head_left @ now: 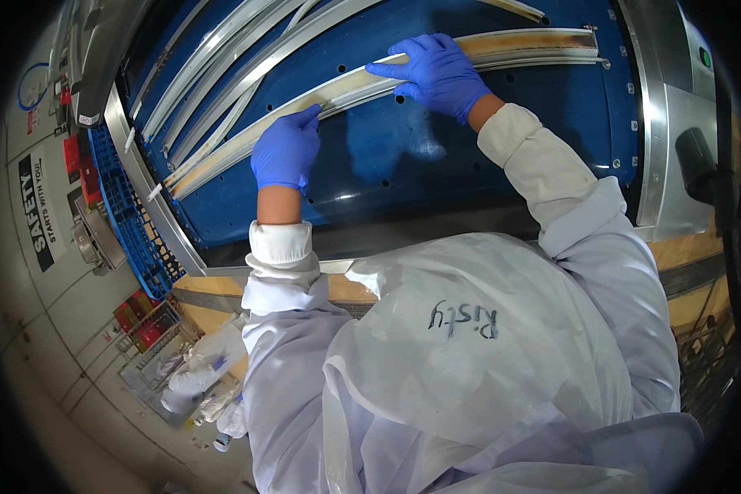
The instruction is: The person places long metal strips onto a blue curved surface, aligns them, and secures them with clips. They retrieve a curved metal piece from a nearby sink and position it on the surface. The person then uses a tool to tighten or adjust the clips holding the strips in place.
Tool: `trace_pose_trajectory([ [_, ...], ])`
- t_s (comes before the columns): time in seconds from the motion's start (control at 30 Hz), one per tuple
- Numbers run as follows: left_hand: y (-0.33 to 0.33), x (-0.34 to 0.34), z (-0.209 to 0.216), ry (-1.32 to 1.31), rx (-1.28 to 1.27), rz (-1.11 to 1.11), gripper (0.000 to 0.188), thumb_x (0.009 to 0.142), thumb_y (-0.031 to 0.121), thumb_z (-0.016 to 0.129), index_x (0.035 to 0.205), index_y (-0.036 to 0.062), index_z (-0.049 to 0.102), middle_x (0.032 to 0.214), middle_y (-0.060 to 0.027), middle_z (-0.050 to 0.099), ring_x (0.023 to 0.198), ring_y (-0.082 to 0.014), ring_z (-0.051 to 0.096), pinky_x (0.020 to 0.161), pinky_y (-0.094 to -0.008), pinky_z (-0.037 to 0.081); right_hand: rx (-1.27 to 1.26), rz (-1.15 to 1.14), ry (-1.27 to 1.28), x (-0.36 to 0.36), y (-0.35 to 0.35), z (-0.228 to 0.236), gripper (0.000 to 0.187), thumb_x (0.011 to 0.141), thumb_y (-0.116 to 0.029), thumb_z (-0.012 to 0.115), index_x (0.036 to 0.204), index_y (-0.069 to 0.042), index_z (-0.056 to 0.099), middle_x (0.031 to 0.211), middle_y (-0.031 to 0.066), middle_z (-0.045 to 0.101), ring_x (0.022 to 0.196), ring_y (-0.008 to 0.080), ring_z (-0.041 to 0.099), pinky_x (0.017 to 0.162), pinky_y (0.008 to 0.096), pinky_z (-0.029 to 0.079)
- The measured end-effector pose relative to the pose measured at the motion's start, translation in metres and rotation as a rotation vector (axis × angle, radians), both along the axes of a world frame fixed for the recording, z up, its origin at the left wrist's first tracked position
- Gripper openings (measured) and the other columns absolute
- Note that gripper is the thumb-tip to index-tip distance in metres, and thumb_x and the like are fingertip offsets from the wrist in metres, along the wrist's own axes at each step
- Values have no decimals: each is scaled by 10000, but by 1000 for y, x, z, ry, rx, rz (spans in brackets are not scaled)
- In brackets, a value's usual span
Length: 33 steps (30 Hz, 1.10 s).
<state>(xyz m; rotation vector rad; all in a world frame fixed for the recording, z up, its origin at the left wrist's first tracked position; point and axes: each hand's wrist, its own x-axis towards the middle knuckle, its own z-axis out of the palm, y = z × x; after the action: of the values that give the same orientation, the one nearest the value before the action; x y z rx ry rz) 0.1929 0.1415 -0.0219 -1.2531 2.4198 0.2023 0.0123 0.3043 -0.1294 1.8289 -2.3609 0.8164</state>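
A long metal rail with brownish stains along its channel lies across a dark blue surface. It runs from the lower left up to the right. My left hand, in a blue glove, is closed on the rail's near edge left of its middle, the fingertips pressed together. Farther right, my right hand, gloved in blue too, grips the rail from above with its fingers reaching over the far side. Part of the rail is hidden beneath both hands.
Several more metal rails lie at the far left of the blue surface, which a steel frame borders. Left of it are a blue plastic crate and a black-and-white floor sign. A wire basket stands lower left.
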Motion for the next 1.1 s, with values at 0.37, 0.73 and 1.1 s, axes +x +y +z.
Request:
trace_pose_trajectory([
  [0.37,29,-20,-1,97,0,-68,293,928,426,546,1176,339,677,1013,-123,695,913,-342,664,817,-413,524,-35,-10,26,-2,-2,-3,536,759,-333,715,1280,-401,607,1148,9,594,1067,200,540,959,374,388],
  [0.73,36,-33,-11,83,-54,-45,292,924,416,551,1171,332,681,1020,-126,695,945,-340,660,820,-418,520,132,-33,149,14,-21,0,446,839,-382,647,1267,-484,580,1190,11,569,1132,235,518,956,467,373],
  [1.1,26,-15,2,126,-9,-30,312,924,459,541,1179,338,675,1045,-120,693,969,-336,655,844,-412,512,167,-4,46,18,-32,4,408,843,-418,647,1238,-502,592,1117,-17,558,1138,207,498,964,419,363],
])
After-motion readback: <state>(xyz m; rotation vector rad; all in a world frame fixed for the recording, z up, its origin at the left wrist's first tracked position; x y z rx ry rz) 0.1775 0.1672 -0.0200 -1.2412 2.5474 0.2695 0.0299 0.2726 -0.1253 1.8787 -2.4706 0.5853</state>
